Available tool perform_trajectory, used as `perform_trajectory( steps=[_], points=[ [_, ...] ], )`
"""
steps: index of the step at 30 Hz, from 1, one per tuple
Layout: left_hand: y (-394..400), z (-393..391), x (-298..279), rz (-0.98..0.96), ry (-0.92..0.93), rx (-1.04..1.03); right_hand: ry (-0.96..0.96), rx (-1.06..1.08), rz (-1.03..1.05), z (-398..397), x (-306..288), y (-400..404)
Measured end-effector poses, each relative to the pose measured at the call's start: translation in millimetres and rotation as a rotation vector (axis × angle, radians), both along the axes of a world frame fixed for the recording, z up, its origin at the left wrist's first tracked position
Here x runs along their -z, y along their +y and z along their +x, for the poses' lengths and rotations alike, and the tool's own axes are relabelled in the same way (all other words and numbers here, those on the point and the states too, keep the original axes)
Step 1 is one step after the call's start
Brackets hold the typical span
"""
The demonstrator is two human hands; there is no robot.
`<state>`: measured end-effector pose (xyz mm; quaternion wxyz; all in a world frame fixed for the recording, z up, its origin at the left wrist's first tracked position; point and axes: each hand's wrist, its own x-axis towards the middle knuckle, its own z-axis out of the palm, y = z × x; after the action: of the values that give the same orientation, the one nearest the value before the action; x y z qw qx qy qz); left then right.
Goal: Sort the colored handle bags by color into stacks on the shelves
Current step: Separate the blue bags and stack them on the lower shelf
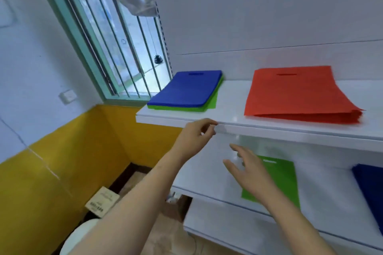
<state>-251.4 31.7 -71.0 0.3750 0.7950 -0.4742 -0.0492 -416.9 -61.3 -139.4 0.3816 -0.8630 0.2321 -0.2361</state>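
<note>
**Both hands free, mixed stack waiting**

Fingers [209, 125] of the left hand [194, 136] curl loosely at the front lip of the upper shelf [234, 112], pinching nothing I can make out. The right hand [248, 166] is spread and relaxed, hovering over the lower shelf [207, 174] beside the green bag [284, 180], not gripping it.

This looks like a pause between placements. Up and left of the left hand, near it, lies the blue stack [186, 91] on top of green bags [211, 102], still mixed. The next move probably calls for lifting the blue ones off. The orange stack [298, 93] lies well apart to the right; more blue bags [371, 190] lie at the lower shelf's right edge.
</note>
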Motion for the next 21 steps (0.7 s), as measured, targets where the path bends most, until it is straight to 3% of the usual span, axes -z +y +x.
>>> perform_trajectory(
  steps=[8,15,21],
  points=[
    [20.4,120.8,-49.8,-0.126,-0.081,-0.093,-0.060,-0.019,-0.079,88.8,-47.3,9.4],
    [-37.7,252.9,-62.6,-0.086,-0.241,-0.067,-0.156,0.093,-0.179,189.6,-75.4,-42.6],
    [-104.7,348.7,-62.6,0.181,-0.335,-0.059,0.305,0.108,-0.163,257.6,-91.5,-97.9]
  ],
)
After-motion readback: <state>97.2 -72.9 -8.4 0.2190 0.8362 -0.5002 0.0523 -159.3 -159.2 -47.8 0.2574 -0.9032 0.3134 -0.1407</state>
